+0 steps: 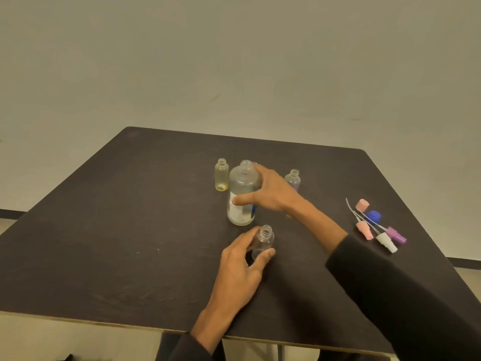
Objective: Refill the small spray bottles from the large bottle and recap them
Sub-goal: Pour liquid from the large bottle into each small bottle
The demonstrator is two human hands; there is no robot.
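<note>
The large clear bottle (242,196), uncapped and partly filled, stands upright mid-table. My right hand (270,190) wraps around it, thumb across its label. Nearer to me, my left hand (242,267) grips a small clear spray bottle (263,241), uncapped and upright on the table. A small yellowish bottle (221,178) stands open left of the large one. A small purplish bottle (293,179) stands open behind my right wrist. Another small bottle is mostly hidden behind the large bottle.
On the dark table (104,243), at the right edge, lie a pink cap (362,205), a blue cap (374,216), and pink (365,229), white (386,242) and purple (396,235) spray heads with dip tubes. The table's right edge is close to them.
</note>
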